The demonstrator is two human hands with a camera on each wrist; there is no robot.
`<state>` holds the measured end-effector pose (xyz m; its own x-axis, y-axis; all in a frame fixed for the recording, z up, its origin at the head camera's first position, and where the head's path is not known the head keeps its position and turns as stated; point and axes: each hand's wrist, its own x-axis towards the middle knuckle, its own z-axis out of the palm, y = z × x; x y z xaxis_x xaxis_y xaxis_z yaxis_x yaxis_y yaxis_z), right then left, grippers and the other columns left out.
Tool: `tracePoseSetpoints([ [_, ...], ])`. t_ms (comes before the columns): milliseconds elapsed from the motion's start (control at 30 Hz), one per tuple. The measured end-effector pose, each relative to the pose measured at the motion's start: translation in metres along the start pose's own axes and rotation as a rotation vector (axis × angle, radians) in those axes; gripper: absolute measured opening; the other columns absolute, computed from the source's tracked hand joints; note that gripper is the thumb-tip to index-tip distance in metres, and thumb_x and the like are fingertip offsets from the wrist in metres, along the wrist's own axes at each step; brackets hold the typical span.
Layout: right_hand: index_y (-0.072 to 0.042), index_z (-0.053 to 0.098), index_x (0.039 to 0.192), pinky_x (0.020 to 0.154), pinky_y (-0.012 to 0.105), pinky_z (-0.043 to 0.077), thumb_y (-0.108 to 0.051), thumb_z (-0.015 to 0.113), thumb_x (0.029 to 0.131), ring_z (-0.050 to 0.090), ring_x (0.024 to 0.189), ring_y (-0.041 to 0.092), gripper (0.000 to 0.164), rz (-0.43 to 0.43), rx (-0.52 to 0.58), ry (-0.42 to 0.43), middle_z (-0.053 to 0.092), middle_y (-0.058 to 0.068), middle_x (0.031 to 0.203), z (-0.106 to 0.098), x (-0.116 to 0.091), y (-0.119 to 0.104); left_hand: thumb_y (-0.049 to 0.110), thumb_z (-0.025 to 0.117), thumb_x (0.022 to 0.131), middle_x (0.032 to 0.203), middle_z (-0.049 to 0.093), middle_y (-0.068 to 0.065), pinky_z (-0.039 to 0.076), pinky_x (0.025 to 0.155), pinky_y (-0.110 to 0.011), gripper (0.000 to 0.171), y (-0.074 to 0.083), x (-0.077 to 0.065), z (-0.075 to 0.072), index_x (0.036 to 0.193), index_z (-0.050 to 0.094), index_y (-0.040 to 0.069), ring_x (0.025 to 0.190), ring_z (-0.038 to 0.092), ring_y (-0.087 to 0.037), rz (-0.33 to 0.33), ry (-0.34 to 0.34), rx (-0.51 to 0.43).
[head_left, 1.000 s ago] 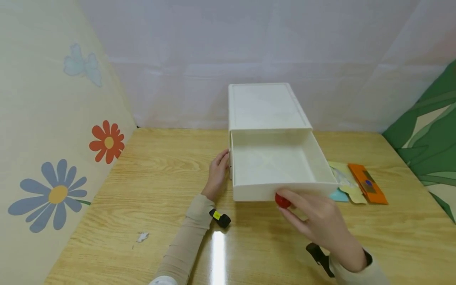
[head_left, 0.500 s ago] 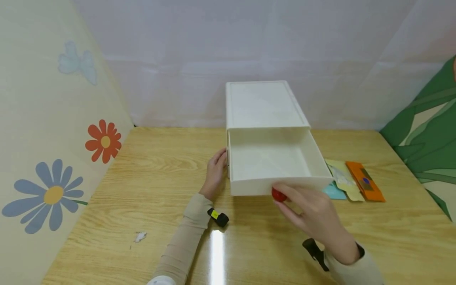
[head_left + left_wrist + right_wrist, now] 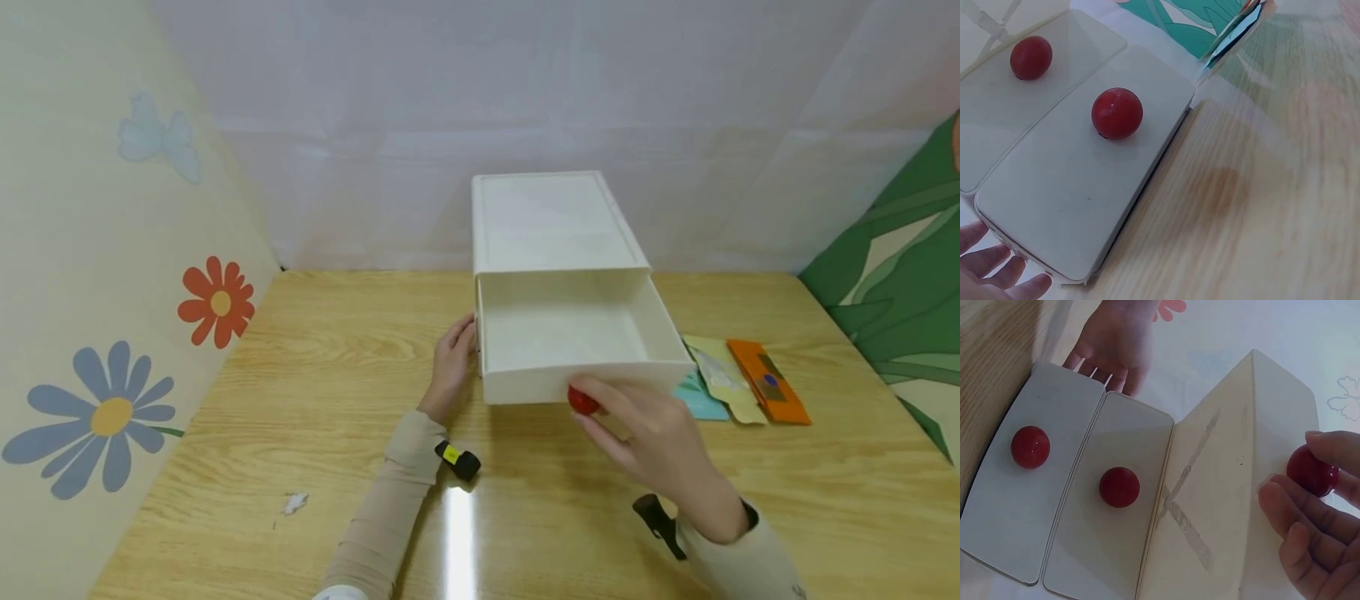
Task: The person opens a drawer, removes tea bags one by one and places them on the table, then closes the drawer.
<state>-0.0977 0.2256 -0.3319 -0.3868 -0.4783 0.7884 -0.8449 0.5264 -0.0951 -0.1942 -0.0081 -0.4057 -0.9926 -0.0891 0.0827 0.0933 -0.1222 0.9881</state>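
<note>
A white drawer cabinet (image 3: pixel 558 221) stands on the table with its top drawer (image 3: pixel 562 325) pulled partly out; the drawer's inside is bare. My right hand (image 3: pixel 652 437) pinches the red round knob (image 3: pixel 582 401) on that drawer's front between thumb and fingers, as the right wrist view also shows. Two lower drawer fronts, each with a red knob (image 3: pixel 1117 113), are flush in the left wrist view. My left hand (image 3: pixel 450 362) rests with extended fingers (image 3: pixel 1030 287) against the cabinet's left side, holding nothing.
Right of the cabinet lie an orange packet (image 3: pixel 768 382), a pale yellow packet (image 3: pixel 723 379) and a light blue one (image 3: pixel 701 398) on the wooden table (image 3: pixel 337 375). A white cloth (image 3: pixel 375 125) hangs behind. Painted walls flank both sides.
The top drawer has slid a little way into the cabinet, with my right hand on its knob. My left hand stays at the cabinet's side. The whole head view shifts slightly.
</note>
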Motion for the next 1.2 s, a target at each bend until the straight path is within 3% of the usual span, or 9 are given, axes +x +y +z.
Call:
tracePoseSetpoints([
  [200, -0.001, 0.063, 0.100, 0.043, 0.028, 0.047, -0.034, 0.044, 0.095, 0.058, 0.053, 0.018, 0.038, -0.014, 0.009, 0.026, 0.065, 0.008, 0.071, 0.001, 0.003, 0.003, 0.009, 0.041, 0.097, 0.127, 0.048, -0.025, 0.044, 0.092, -0.033, 0.036, -0.014, 0.006, 0.000, 0.127, 0.044, -0.011, 0.111, 0.051, -0.027, 0.009, 0.029, -0.028],
  [533, -0.001, 0.063, 0.100, 0.042, 0.029, 0.047, -0.034, 0.044, 0.095, 0.059, 0.053, 0.018, 0.039, -0.012, 0.014, 0.025, 0.066, 0.009, 0.071, 0.006, 0.006, 0.008, 0.011, 0.039, 0.098, 0.130, 0.046, -0.023, 0.042, 0.095, -0.035, 0.037, -0.014, 0.006, -0.002, 0.129, 0.043, -0.009, 0.116, 0.047, -0.032, 0.024, 0.010, 0.030],
  [1200, -0.001, 0.065, 0.100, 0.043, 0.028, 0.047, -0.036, 0.044, 0.095, 0.059, 0.054, 0.017, 0.041, -0.018, -0.003, 0.025, 0.067, 0.009, 0.074, 0.009, 0.007, 0.014, 0.010, 0.039, 0.098, 0.131, 0.045, -0.022, 0.042, 0.096, -0.036, 0.037, -0.015, 0.007, -0.002, 0.129, 0.043, -0.009, 0.119, 0.045, -0.031, 0.040, 0.015, 0.059],
])
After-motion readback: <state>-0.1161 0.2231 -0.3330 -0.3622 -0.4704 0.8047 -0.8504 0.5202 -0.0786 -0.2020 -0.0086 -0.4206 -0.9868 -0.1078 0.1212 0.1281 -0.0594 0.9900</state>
